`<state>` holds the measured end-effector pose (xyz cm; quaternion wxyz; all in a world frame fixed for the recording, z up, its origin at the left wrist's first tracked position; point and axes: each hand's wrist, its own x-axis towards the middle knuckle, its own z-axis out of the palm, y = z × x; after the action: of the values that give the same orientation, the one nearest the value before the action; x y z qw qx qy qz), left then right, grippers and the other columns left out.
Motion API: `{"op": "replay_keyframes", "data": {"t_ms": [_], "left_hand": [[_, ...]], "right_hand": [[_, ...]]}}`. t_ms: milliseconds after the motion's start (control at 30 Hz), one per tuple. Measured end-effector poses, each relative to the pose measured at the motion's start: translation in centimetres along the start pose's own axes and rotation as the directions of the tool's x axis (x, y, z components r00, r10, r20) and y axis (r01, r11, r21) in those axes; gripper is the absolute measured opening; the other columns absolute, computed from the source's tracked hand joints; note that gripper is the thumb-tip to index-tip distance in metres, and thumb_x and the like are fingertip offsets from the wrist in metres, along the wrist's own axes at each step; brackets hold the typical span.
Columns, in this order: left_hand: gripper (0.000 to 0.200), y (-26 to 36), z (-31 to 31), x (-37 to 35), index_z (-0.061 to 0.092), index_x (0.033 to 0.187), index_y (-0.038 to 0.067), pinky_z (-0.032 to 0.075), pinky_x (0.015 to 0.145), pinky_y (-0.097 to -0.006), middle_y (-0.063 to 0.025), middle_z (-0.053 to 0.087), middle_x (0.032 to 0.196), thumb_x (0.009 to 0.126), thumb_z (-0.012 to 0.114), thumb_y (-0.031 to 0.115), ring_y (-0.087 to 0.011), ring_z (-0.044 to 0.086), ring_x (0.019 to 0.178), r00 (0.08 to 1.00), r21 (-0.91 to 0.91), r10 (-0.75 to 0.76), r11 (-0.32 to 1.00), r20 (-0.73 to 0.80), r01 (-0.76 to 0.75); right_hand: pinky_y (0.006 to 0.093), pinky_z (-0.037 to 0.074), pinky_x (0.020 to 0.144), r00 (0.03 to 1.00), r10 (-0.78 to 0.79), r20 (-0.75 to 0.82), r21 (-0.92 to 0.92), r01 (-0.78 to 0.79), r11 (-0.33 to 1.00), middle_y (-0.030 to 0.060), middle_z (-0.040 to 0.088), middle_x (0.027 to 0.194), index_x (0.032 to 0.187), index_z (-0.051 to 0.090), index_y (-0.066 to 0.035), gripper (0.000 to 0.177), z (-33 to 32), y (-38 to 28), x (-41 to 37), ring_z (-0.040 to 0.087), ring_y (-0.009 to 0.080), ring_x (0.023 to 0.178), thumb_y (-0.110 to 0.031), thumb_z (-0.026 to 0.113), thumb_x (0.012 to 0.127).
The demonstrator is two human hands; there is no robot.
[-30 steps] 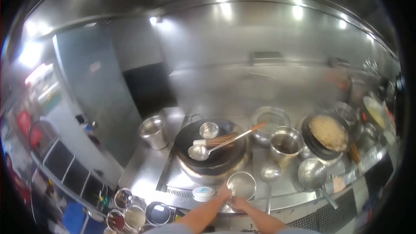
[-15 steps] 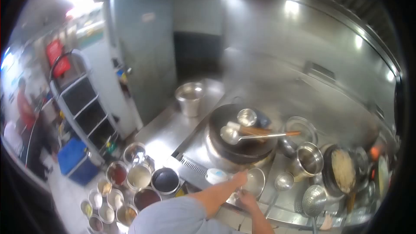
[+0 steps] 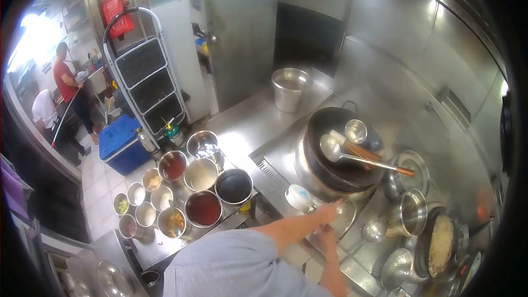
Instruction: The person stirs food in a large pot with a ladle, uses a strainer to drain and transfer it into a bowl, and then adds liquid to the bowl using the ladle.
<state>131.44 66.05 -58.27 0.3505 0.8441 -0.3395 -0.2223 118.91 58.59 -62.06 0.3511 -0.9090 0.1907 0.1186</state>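
My left hand (image 3: 330,212) is at the near-left rim of a shiny metal bowl (image 3: 346,218) on the stove counter. Its fingers look closed, but blur hides what they hold. Just below it, my right hand (image 3: 326,235) is curled close to the same bowl, its grip hard to make out. Left of the hands is a white lidded tub (image 3: 299,197). A ladle (image 3: 374,230) lies to their right. Beyond them, a large dark wok (image 3: 316,157) carries a long-handled ladle (image 3: 331,147), a bamboo brush (image 3: 360,150) and a small metal cup (image 3: 356,131).
Several pots of sauces and ingredients, one with red sauce (image 3: 203,209), stand at left. A tall metal pot (image 3: 290,91) is behind. At right are a steel pot (image 3: 407,213), a strainer (image 3: 396,269) and a pan of food (image 3: 441,245). Two people are at far left beyond a stepladder (image 3: 144,69).
The head view has swung left and sharpened, so the counter appears farther right. Both hands stay close together beside the metal bowl.
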Motion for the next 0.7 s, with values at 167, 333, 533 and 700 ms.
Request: {"op": "replay_keyframes", "data": {"t_ms": [167, 333, 533, 700], "left_hand": [[0.084, -0.2, -1.7, 2.1, 0.018, 0.149, 0.028, 0.053, 0.07, -0.0475, -0.0236, 0.066, 0.093, 0.076, 0.056, 0.009, -0.0379, 0.066, 0.081, 0.987, 0.25, 0.116, 0.958, 0.11, -0.14], [0.08, -0.2, -0.8, 0.0, 0.02, 0.148, 0.028, 0.052, 0.073, -0.0482, -0.0244, 0.066, 0.094, 0.078, 0.054, 0.009, -0.0395, 0.066, 0.081, 1.0, 0.034, -0.007, 0.999, 0.013, 0.007], [0.084, 0.5, -1.3, 0.1, 0.019, 0.148, 0.028, 0.052, 0.073, -0.0477, -0.0239, 0.065, 0.096, 0.076, 0.055, 0.007, -0.0384, 0.066, 0.083, 0.997, 0.177, 0.009, 0.984, 0.076, -0.022], [0.089, -2.8, 0.3, 2.6, 0.015, 0.149, 0.028, 0.052, 0.075, -0.0463, -0.025, 0.066, 0.091, 0.073, 0.057, 0.009, -0.0361, 0.067, 0.084, 0.986, 0.185, -0.134, 0.976, 0.103, 0.113]], "right_hand": [[0.0423, 0.046, 0.084, 0.906, -0.355, -0.232, -0.146, 0.328, 0.933, 0.025, 0.064, 0.103, 0.109, 0.06, 0.002, 0.044, 3.6, 3.3, 0.7, 0.062, 0.0366, 0.098, -0.033, 0.06, 0.083], [0.0408, 0.047, 0.08, 0.971, -0.077, -0.228, 0.528, 0.189, 0.828, 0.0217, 0.065, 0.102, 0.112, 0.06, -0.001, 0.055, 2.6, -1.5, -0.3, 0.062, 0.0346, 0.092, -0.04, 0.067, 0.074], [0.043, 0.041, 0.095, 0.986, -0.134, -0.1, 0.025, 0.137, 0.99, 0.0224, 0.062, 0.114, 0.119, 0.057, -0.001, 0.062, 2.0, 0.7, -0.6, 0.057, 0.0389, 0.108, -0.045, 0.066, 0.075], [0.0412, 0.042, 0.094, 0.982, -0.17, -0.087, -0.111, 0.16, 0.981, 0.0236, 0.06, 0.116, 0.115, 0.06, 0.002, 0.059, 0.6, 0.1, -1.0, 0.057, 0.0365, 0.109, -0.042, 0.064, 0.076]]}}
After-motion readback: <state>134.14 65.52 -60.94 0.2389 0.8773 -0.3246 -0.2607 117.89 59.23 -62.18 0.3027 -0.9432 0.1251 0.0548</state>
